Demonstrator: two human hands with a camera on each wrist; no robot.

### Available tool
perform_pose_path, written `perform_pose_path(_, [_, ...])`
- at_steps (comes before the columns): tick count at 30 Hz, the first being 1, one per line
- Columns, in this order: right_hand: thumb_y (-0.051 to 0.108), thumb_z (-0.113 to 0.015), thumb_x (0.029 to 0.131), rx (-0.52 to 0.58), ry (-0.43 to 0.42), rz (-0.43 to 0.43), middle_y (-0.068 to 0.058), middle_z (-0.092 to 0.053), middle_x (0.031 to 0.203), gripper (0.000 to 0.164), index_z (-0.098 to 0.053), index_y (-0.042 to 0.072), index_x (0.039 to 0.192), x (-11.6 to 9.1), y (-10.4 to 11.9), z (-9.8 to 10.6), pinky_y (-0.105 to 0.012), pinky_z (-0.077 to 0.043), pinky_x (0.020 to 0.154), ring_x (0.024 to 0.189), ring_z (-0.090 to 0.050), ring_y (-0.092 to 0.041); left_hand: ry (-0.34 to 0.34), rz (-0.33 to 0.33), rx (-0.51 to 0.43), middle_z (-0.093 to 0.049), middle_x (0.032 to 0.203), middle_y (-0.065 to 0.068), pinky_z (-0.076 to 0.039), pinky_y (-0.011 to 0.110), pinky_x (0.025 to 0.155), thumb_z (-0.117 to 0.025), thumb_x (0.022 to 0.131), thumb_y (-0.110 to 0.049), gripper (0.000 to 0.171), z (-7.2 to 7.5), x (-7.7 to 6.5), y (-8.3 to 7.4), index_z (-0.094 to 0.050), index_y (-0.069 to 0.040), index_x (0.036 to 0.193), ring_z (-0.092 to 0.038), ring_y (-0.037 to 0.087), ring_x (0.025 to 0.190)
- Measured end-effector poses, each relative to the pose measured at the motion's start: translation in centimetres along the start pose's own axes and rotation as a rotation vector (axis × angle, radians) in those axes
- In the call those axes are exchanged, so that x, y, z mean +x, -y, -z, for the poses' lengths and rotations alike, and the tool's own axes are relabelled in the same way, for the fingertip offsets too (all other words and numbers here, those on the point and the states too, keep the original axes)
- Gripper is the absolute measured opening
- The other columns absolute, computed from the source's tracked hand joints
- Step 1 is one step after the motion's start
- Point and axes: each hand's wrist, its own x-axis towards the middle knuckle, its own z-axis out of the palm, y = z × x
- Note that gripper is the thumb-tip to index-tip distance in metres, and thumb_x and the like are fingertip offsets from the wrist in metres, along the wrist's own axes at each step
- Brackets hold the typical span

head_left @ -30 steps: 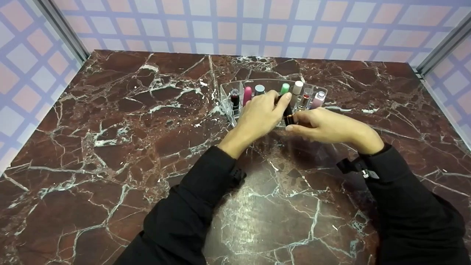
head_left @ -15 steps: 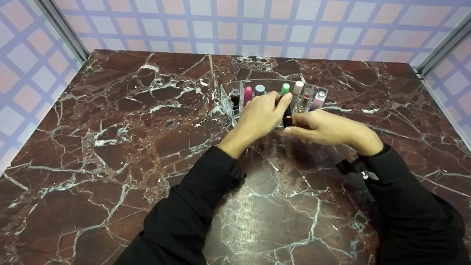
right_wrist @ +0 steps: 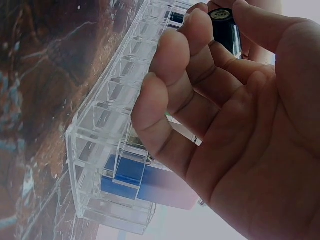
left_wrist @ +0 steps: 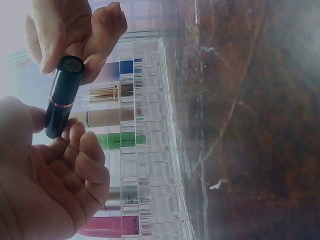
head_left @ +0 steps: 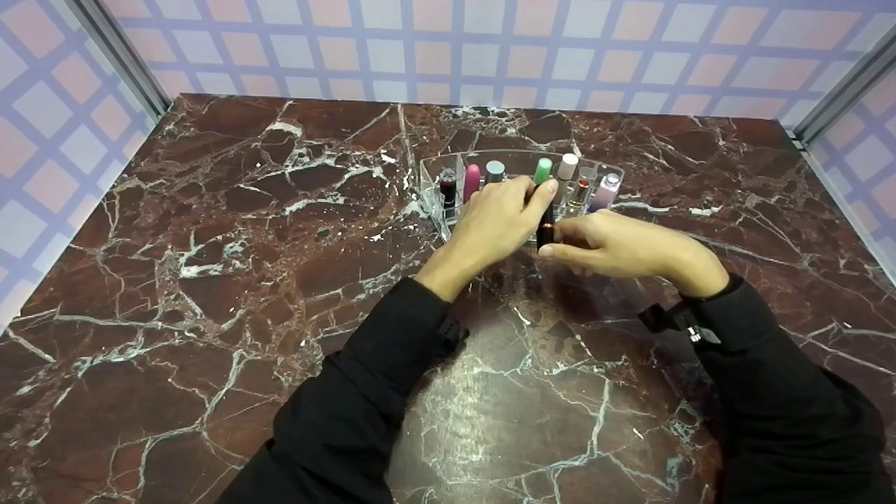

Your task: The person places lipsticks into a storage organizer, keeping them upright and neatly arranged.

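A black lipstick (head_left: pixel 545 234) with a thin gold ring is held by both hands in front of the clear acrylic organizer (head_left: pixel 437 227). My left hand (head_left: pixel 495 213) pinches its far end between thumb and fingers. The near end, with a round label on its base, is pinched by my right hand (head_left: pixel 619 241). Looking from the left wrist, the lipstick (left_wrist: pixel 64 97) is tilted and appears whole, the gold ring around its middle. In the right wrist view its labelled end (right_wrist: pixel 225 30) shows beside the thumb, while the right hand's other fingers are loosely bent.
Upright in the organizer stand a pink tube (head_left: pixel 471 182), a grey-capped tube (head_left: pixel 495 171), a green tube (head_left: pixel 543 169), a white-capped tube (head_left: pixel 568 166), a dark lipstick (head_left: pixel 447 187) and a pink-to-blue one (head_left: pixel 605 190). A marbled table (head_left: pixel 280 210) lies beneath, with checked walls around.
The near end of the lipstick has shifted slightly left and toward the person, with the right hand, so it stands straighter in the head view. My left hand stays almost still.
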Motion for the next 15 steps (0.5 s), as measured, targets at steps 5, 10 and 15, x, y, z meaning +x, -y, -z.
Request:
perform_pose_path(5, [0.037, -0.053, 0.107, -0.004, 0.007, -0.005, -0.003, -0.065, 0.075, 0.032, -0.065, 0.008, 0.098, 0.02, 0.10, 0.03, -0.031, -0.054, 0.059, 0.063, -0.064, -0.020, 0.013, -0.002, -0.017, -0.053, 0.077, -0.003, -0.042, 0.027, 0.060, -0.038, 0.108, -0.049, 0.042, -0.04, 0.00, 0.08, -0.057, -0.017, 0.090, -0.050, 0.013, 0.065])
perform_pose_path(10, [0.037, -0.053, 0.106, -0.011, 0.010, -0.011, -0.003, -0.065, 0.074, 0.034, -0.064, 0.007, 0.095, 0.05, 0.13, 0.03, -0.032, -0.054, 0.059, 0.064, -0.064, -0.021, 0.022, 0.002, -0.016, -0.052, 0.077, -0.003, -0.042, 0.027, 0.059, -0.038, 0.108, -0.050, 0.043, -0.02, 0.01, 0.10, -0.056, -0.017, 0.090, -0.049, 0.012, 0.064])
perform_pose_path(15, [0.038, -0.054, 0.106, -0.014, 0.012, -0.011, -0.003, -0.065, 0.074, 0.035, -0.065, 0.007, 0.095, 0.07, 0.15, 0.01, -0.031, -0.053, 0.058, 0.062, -0.063, -0.019, 0.023, -0.003, -0.006, -0.052, 0.076, -0.003, -0.042, 0.028, 0.058, -0.038, 0.108, -0.050, 0.043, -0.01, 0.02, 0.10, -0.056, -0.017, 0.089, -0.050, 0.013, 0.063])
